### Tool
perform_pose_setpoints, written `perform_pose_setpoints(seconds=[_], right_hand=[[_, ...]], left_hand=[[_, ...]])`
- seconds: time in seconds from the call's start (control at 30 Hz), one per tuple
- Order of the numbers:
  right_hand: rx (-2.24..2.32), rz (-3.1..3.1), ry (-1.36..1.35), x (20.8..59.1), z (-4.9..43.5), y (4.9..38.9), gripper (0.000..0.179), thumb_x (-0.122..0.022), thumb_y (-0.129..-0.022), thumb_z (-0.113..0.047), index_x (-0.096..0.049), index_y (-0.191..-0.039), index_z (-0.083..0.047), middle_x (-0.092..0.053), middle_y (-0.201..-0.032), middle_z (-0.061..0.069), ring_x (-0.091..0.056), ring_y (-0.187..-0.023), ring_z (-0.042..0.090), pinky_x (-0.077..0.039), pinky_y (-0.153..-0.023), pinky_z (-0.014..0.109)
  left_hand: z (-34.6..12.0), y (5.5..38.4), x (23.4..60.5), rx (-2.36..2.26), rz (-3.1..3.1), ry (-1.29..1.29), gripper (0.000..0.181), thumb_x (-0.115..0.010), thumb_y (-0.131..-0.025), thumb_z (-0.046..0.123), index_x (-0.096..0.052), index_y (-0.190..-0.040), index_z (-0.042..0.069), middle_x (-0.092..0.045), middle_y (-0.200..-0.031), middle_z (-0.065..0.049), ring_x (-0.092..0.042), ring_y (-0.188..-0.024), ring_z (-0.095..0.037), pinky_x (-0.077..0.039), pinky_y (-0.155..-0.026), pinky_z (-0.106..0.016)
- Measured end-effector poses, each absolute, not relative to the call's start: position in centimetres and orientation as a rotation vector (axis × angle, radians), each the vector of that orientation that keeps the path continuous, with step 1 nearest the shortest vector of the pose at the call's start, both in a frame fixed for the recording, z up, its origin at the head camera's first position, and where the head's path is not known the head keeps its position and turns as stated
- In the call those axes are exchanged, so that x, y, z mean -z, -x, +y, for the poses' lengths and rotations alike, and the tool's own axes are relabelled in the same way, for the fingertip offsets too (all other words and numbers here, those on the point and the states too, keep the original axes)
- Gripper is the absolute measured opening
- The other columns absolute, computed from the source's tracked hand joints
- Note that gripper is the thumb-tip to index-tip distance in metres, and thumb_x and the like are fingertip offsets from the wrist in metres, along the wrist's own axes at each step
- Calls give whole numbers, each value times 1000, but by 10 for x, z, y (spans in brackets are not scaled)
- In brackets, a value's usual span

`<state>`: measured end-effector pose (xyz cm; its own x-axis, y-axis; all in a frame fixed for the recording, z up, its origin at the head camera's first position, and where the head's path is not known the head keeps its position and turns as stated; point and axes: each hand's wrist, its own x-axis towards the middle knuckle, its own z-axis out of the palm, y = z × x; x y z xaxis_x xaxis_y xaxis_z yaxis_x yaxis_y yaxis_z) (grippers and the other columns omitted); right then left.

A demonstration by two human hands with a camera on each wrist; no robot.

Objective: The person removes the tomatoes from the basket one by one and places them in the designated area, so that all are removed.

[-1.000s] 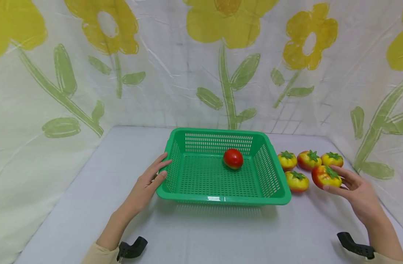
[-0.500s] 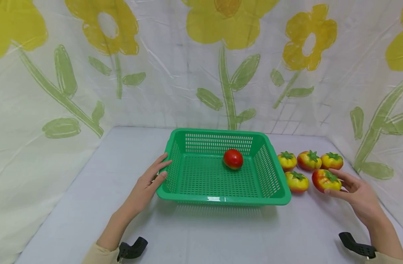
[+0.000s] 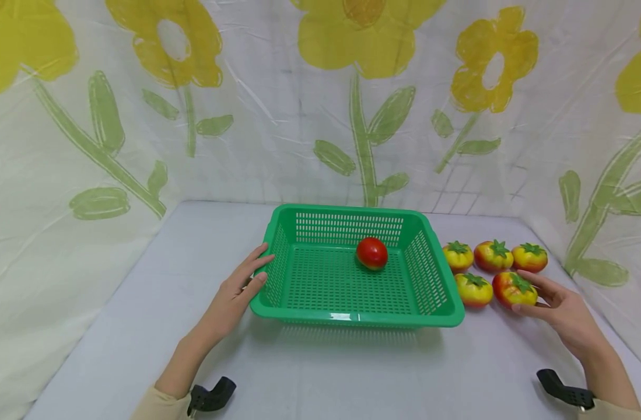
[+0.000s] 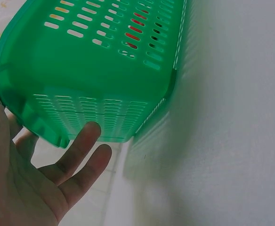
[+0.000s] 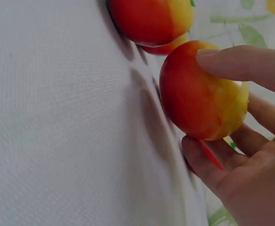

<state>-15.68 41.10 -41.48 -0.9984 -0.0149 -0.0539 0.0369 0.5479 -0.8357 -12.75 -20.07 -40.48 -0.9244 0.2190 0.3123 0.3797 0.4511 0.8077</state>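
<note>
My left hand rests on the left rim of a green slotted plastic basket. In the left wrist view two fingers stretch out loosely beside its outer wall. One red, egg-shaped fruit lies in the basket, right of its middle. My right hand holds a red-and-yellow persimmon with a green leafy top, thumb on one side and fingers on the other. It is at table level or just above; I cannot tell which. Directly left of it sits another persimmon.
Behind the held persimmon stand three more: one by the basket, a middle one and a right one. The white table meets a flower-printed curtain at the back and sides.
My right hand has lowered the persimmon towards the table and shifted it slightly left, next to the front persimmon. The left hand and the basket have stayed in place.
</note>
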Motion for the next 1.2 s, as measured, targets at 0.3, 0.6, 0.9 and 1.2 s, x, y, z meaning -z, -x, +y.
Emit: perform_pose_setpoints(seconds=[0.3,0.6,0.9,1.2], right_hand=[[1449,2712,28,419,413,162,77,-76,-89,-25,-36,-154,-19,-18,-159,20,-15,-136,55,-12,-99,75],[1446,2712,32,420,411,164,80,-76,-88,-24,-33,-155,-20,-17,-158,22,-19,-133,55,-17,-98,75],[1492,2732,41,419,413,160,75,-73,-91,-24,-34,-155,-19,-35,-151,-11,-24,-140,29,-13,-105,69],[1506,2752,20,417,416,158,69,-69,-95,-25,-35,-155,-18,-39,-147,-14,-25,-140,19,-19,-113,50]], left_hand=[[-201,127,405,1480,-2532,519,43,-44,-107,30,-45,-148,17,-22,-159,12,-19,-145,-16,-35,-102,-54],[-200,127,404,1476,-2533,517,43,-44,-107,30,-46,-148,17,-22,-159,12,-20,-145,-16,-36,-101,-54],[-201,127,405,1476,-2534,519,43,-44,-107,30,-46,-148,18,-22,-159,13,-22,-144,-16,-38,-99,-53],[-201,128,405,1468,-2534,524,42,-45,-107,29,-46,-148,18,-23,-159,13,-22,-144,-16,-38,-100,-53]])
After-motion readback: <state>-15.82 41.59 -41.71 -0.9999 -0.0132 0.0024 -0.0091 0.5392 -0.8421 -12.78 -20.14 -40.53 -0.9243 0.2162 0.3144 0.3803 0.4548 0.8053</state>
